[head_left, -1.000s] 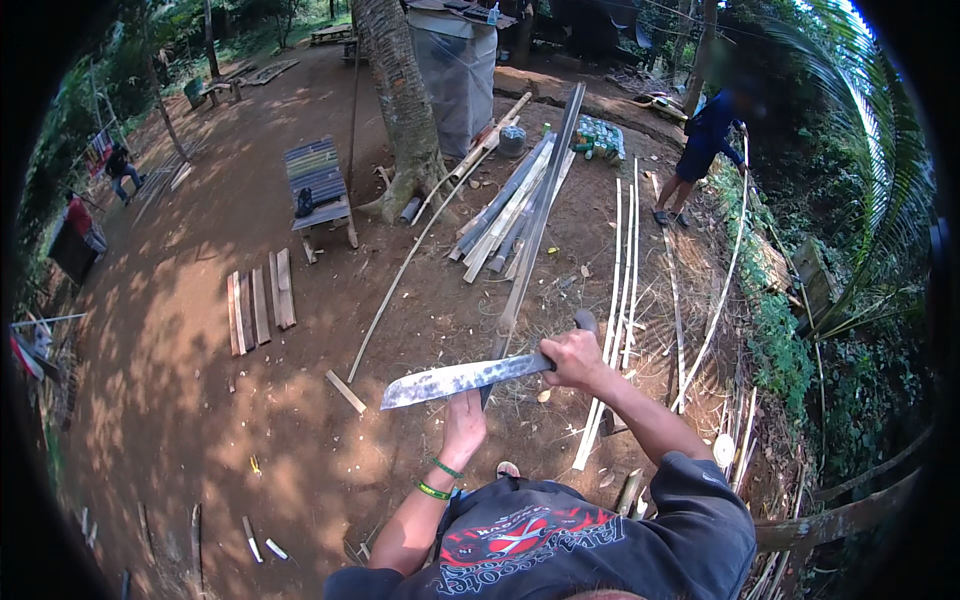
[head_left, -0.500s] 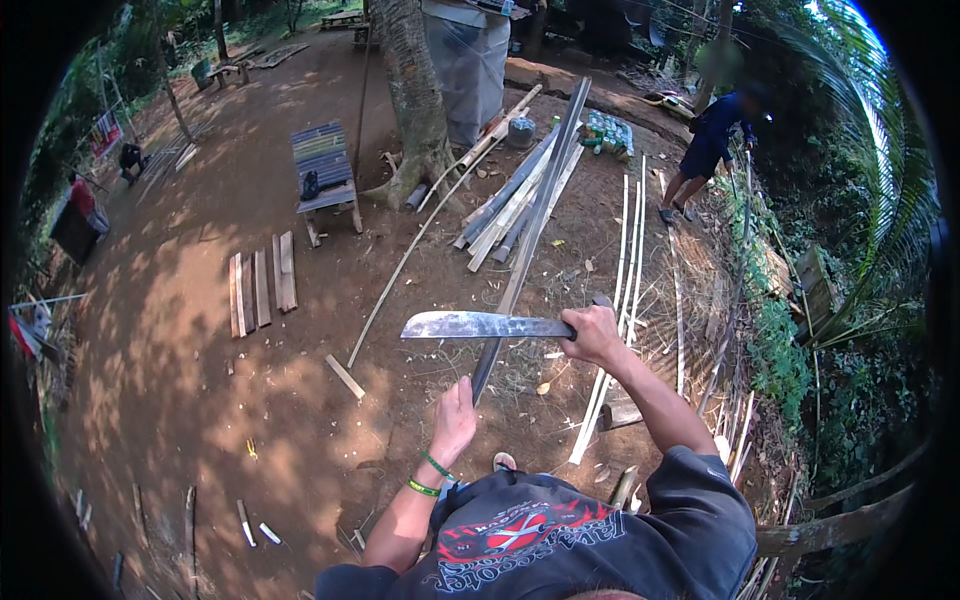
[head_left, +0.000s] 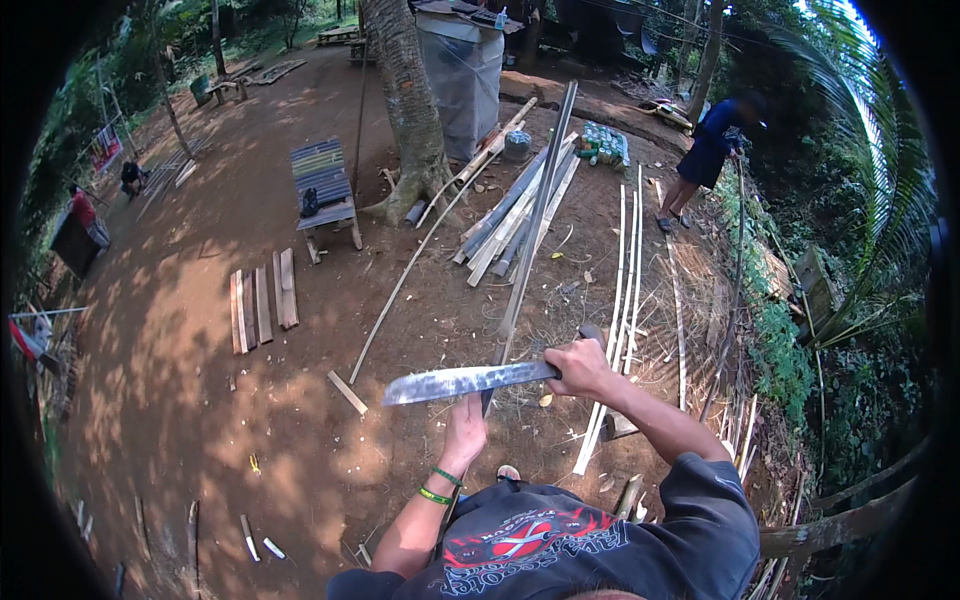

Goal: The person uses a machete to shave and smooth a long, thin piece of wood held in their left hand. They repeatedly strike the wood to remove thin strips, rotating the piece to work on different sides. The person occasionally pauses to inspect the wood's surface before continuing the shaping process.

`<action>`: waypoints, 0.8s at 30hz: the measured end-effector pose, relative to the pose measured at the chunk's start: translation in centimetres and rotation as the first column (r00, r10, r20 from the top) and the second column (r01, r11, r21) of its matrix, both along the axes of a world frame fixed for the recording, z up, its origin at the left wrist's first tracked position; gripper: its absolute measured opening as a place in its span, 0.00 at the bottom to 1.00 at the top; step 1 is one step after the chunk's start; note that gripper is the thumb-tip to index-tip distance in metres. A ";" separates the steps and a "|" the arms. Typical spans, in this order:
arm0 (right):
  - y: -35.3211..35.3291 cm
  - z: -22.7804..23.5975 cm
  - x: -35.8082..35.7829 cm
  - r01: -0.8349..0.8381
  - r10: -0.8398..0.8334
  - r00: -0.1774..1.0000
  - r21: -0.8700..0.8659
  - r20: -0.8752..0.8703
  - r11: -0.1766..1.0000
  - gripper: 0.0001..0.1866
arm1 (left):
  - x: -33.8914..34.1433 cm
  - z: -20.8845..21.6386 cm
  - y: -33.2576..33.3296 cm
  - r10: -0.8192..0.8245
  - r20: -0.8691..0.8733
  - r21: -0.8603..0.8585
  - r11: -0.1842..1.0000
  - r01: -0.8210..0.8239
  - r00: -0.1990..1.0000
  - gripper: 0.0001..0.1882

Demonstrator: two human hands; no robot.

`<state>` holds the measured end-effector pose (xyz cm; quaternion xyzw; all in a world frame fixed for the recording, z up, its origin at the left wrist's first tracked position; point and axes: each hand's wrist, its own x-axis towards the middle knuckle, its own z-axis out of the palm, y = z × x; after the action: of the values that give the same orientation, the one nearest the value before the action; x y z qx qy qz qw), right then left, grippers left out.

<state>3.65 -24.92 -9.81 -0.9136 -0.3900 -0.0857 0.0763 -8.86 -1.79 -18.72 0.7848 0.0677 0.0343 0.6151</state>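
My right hand (head_left: 578,368) is closed around the dark handle of a machete (head_left: 440,384). Its broad, worn blade points left and crosses over a long wooden strip (head_left: 535,225), just beyond my left hand. My left hand (head_left: 464,435) grips the near end of that strip, with the fingers partly hidden behind the blade. The strip is narrow and dark along one side, and stretches away from me past a pile of split planks (head_left: 510,220). Whether the blade's edge touches the strip I cannot tell.
Several short boards (head_left: 264,302) lie on the dirt at left, near a slatted wooden chair (head_left: 322,190). Long pale bamboo strips (head_left: 625,290) lie to the right. Farther right, a person (head_left: 710,150) in dark clothes holds a long pole. A tree trunk (head_left: 408,100) stands ahead.
The machete has come down closer to my left hand, its tip dipping left. The long strip now stands at a steeper angle in view. The person at right has straightened slightly.
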 end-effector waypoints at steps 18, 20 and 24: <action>-4.8 4.8 8.2 0.401 -0.401 0.916 0.080 -0.011 0.913 0.13 | 0.2 0.0 -0.3 -0.013 -0.198 -0.093 0.996 -0.005 0.980 0.30; -2.5 2.6 3.8 0.218 -0.220 0.974 -0.047 -0.051 0.975 0.12 | 0.4 -1.1 -0.2 -0.014 -0.134 -0.046 0.999 0.008 0.991 0.29; -3.5 2.0 5.6 -0.123 0.128 0.979 -0.039 0.159 0.992 0.11 | 0.2 -0.2 -0.4 -0.016 -0.130 -0.044 0.999 0.011 0.991 0.28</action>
<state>9.24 -28.46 -7.80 -0.8783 -0.4530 -0.1485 0.0365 -8.70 -2.20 -18.91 0.7724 0.1031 -0.0228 0.6263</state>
